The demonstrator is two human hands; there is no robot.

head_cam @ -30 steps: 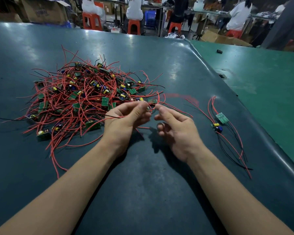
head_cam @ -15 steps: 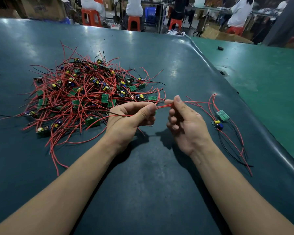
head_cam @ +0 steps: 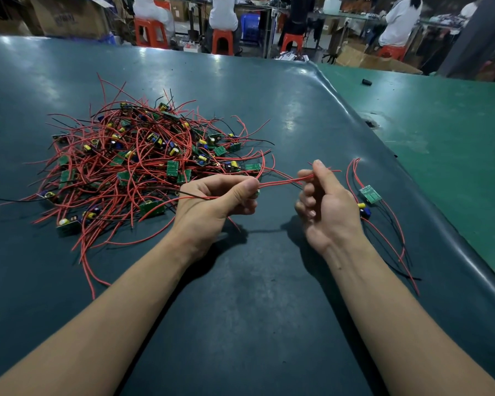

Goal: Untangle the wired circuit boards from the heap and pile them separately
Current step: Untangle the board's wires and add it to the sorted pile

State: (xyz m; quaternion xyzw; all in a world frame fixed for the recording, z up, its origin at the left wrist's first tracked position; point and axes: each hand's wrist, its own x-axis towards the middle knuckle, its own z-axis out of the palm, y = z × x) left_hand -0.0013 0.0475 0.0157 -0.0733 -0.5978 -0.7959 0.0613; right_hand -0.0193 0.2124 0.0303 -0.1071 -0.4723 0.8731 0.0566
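A heap (head_cam: 143, 164) of small green circuit boards with tangled red and black wires lies at the left of the dark table (head_cam: 255, 310). My left hand (head_cam: 212, 204) pinches a small board at the heap's near right edge; the board is mostly hidden behind thumb and fingers. Its red wires (head_cam: 280, 182) stretch to the right into my right hand (head_cam: 326, 207), which grips them between thumb and curled fingers. Right of that hand lies a small separate pile of boards (head_cam: 369, 195) with long wires trailing toward me.
The dark mat's raised right edge (head_cam: 412, 178) borders a green table (head_cam: 455, 138) with a small black object (head_cam: 366, 82). Seated people on red stools (head_cam: 222, 38) and cardboard boxes (head_cam: 69, 15) are beyond the far edge.
My right hand took hold of the red wires and drew them out to the right, away from my left hand. The left hand stayed at the heap's edge.
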